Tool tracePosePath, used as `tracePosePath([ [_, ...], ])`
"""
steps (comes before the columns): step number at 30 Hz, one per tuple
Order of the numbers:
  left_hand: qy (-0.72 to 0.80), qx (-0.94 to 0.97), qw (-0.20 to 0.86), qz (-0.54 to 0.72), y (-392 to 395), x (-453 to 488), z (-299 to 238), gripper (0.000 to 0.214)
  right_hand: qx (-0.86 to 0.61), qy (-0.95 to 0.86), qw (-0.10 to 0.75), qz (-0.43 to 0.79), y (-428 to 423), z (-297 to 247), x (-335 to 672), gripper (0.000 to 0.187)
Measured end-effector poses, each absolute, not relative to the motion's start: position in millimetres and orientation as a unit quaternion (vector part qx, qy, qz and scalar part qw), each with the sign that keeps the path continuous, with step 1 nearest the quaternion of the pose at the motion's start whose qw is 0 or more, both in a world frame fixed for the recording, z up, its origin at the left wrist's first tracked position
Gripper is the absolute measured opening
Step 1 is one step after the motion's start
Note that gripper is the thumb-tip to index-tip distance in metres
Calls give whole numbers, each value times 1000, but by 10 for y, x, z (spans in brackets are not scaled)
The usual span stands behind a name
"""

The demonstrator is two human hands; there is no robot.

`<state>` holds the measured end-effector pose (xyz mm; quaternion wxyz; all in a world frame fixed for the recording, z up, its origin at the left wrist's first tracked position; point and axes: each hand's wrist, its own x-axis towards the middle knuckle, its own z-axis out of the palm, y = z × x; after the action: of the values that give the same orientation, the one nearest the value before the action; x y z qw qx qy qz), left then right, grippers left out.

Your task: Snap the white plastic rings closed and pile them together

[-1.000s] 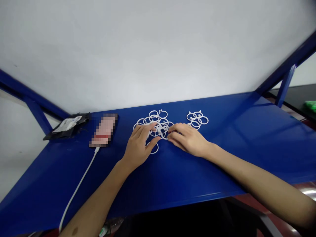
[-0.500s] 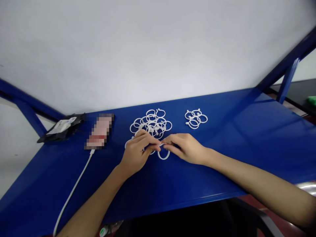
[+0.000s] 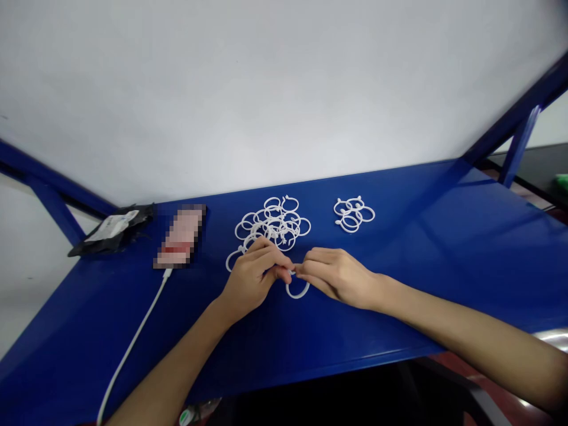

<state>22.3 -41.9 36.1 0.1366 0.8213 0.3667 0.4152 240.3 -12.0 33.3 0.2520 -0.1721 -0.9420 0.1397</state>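
Fingers (image 3: 284, 271) of both hands pinch one white ring (image 3: 297, 292); pouch label (image 3: 112, 223) too blurred to read.

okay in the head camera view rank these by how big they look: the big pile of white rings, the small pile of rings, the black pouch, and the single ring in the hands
1. Black pouch and big pile of white rings: they look about alike, so no ranking between them.
2. Small pile of rings.
3. Single ring, pinched between the left hand and right hand; it lies nearer the camera.

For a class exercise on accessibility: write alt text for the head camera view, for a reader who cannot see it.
Left hand and right hand pinch one white ring together over a blue table. Behind lie a big ring pile, a small ring pile and a phone.
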Motion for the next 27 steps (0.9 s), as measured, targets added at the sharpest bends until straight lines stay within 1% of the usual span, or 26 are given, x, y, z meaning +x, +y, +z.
tracePosePath([
  [4, 383, 823, 121, 402, -407, 220, 304, 10, -161, -953, 240, 93, -104, 313, 2399, 37],
  [8, 417, 821, 69, 383, -360, 178, 266, 9, -199, -933, 275, 116, -33, 289, 2378, 32],
  [12, 454, 809, 15, 373, -312, 129, 278, 9, -292, -890, 332, 115, 200, 307, 2485, 28],
  [16, 454, 810, 0, 370, -302, 114, 293, 10, -440, -821, 362, 34, 565, 333, 2791, 27],
  [18, 445, 815, -6, 370, -304, 117, 288, 10, -499, -794, 347, -17, 729, 318, 2957, 27],
  [21, 438, 821, -14, 367, -304, 121, 274, 10, -552, -783, 275, -79, 882, 262, 3129, 30],
  [23, 437, 822, -19, 365, -303, 119, 265, 9, -566, -781, 244, -103, 914, 231, 3166, 32],
  [25, 433, 824, -24, 366, -302, 118, 261, 9, -559, -781, 250, -123, 889, 228, 3138, 34],
  [27, 428, 826, -27, 366, -302, 120, 261, 9, -527, -794, 276, -126, 811, 254, 3050, 35],
])
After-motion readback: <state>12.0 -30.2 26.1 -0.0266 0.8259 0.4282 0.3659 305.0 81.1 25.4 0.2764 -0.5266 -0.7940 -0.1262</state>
